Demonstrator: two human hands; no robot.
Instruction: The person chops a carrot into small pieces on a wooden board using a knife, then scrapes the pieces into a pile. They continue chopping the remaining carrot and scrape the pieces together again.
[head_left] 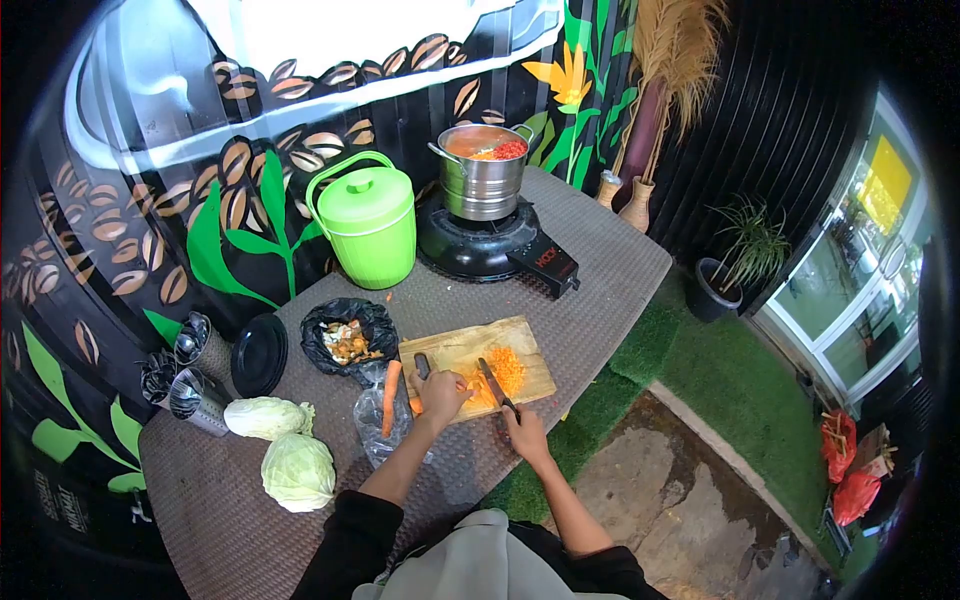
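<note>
A wooden cutting board (540,372) lies on the table in front of me. My left hand (440,393) presses on a carrot (478,395) on the board, fingers curled. My right hand (524,434) grips a kitchen knife (494,381) by its dark handle, the blade beside the carrot and pointing away from me. Diced carrot (508,370) is heaped just right of the blade. Beyond my left hand a dark-handled tool (422,365) rests on the board, partly hidden. Left of the board, a whole carrot (390,398) lies on a clear plastic bag (375,425).
A steel pot (482,185) of reddish food sits on a portable stove (480,240). Beside it stands a lidded green bucket (368,230). A black bag of peelings (350,335), a cabbage (298,472), a napa cabbage (262,418), black plates (260,355) and cutlery holders (198,400) occupy the left.
</note>
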